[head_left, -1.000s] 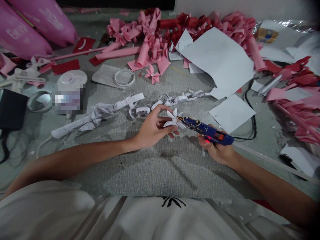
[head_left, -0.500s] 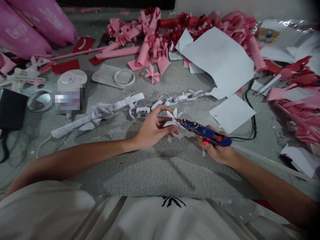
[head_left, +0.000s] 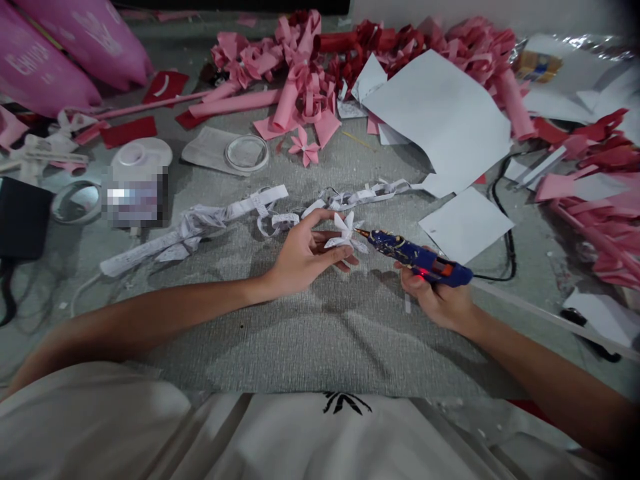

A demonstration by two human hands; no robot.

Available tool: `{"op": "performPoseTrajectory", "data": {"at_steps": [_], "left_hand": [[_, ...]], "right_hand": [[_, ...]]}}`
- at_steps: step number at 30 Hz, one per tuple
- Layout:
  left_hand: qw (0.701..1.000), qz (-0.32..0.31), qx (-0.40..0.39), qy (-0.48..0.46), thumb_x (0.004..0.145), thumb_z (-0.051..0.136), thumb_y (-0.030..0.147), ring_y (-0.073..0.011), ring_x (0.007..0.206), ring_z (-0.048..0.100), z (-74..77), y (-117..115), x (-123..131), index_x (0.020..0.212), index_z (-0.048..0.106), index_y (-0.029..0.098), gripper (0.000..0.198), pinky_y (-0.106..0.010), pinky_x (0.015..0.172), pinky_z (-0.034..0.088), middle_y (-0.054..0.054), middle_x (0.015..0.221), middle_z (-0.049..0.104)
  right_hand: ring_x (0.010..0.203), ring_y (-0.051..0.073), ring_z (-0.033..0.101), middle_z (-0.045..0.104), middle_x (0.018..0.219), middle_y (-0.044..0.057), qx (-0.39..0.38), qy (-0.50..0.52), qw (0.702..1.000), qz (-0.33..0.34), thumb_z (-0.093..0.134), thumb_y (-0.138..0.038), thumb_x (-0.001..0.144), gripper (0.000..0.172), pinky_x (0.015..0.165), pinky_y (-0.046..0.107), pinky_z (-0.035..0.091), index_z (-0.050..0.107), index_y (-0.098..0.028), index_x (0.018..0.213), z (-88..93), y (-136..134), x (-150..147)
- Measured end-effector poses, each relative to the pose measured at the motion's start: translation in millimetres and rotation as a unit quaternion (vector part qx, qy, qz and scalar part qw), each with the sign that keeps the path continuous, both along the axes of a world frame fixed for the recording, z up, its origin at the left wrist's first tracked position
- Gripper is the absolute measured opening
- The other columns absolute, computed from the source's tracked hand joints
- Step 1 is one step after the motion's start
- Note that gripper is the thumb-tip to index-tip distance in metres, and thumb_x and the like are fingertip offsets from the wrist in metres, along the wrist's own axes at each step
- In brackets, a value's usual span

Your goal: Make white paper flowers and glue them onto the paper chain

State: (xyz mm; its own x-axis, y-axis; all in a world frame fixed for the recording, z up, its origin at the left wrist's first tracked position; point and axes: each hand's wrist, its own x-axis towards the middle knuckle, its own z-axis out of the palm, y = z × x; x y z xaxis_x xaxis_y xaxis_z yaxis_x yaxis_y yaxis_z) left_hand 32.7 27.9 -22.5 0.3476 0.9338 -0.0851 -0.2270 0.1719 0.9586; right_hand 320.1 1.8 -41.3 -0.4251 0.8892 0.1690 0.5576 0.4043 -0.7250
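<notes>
Between the fingertips of my left hand [head_left: 305,257] is a small white paper flower [head_left: 347,233] with pointed petals. My right hand [head_left: 440,300] is wrapped round a blue glue gun [head_left: 417,257] with a small red light glowing on it. The gun's nozzle points left, close beside the flower's right side; whether they touch is hard to tell. Behind my left hand lies a chain of white paper strips [head_left: 360,197]. A rolled white paper piece with folded parts [head_left: 195,227] rests to the left.
Pink paper flowers and rolls [head_left: 287,100] line the back. White sheets [head_left: 440,120] lie at the back right, with a square sheet [head_left: 465,223] nearer. A black cord [head_left: 510,247] curves behind the gun. Tape rings [head_left: 77,202] and pink bottles [head_left: 45,67] are at left.
My right hand and the glue gun have moved slightly right, drawing the nozzle back from the flower's middle. My left hand still holds the flower, now tilted a little differently.
</notes>
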Motion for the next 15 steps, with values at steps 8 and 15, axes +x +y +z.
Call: {"op": "performPoseTrajectory", "data": {"at_steps": [8, 15], "left_hand": [[1.0, -0.008, 0.009, 0.0, 0.087, 0.083, 0.038, -0.0245, 0.082, 0.082, 1.3, 0, -1, 0.125, 0.055, 0.018, 0.051, -0.035, 0.07, 0.073, -0.006, 0.096, 0.077], [1.0, -0.008, -0.011, 0.02, 0.085, 0.085, 0.041, -0.0259, 0.085, 0.083, 4.0, 1, -2, 0.117, 0.055, 0.018, 0.05, -0.033, 0.068, 0.073, -0.008, 0.102, 0.078]], "right_hand": [[0.058, 0.016, 0.06, 0.064, 0.077, 0.002, 0.007, -0.013, 0.999, 0.031, 0.052, -0.058, 0.105, 0.043, 0.062, 0.035, 0.051, 0.059, -0.024, 0.08, 20.3, 4, -8], [0.056, 0.016, 0.061, 0.065, 0.076, 0.003, -0.022, 0.006, 0.999, 0.033, 0.054, -0.06, 0.103, 0.041, 0.054, 0.034, 0.046, 0.063, -0.025, 0.084, 15.9, 2, -6]]}}
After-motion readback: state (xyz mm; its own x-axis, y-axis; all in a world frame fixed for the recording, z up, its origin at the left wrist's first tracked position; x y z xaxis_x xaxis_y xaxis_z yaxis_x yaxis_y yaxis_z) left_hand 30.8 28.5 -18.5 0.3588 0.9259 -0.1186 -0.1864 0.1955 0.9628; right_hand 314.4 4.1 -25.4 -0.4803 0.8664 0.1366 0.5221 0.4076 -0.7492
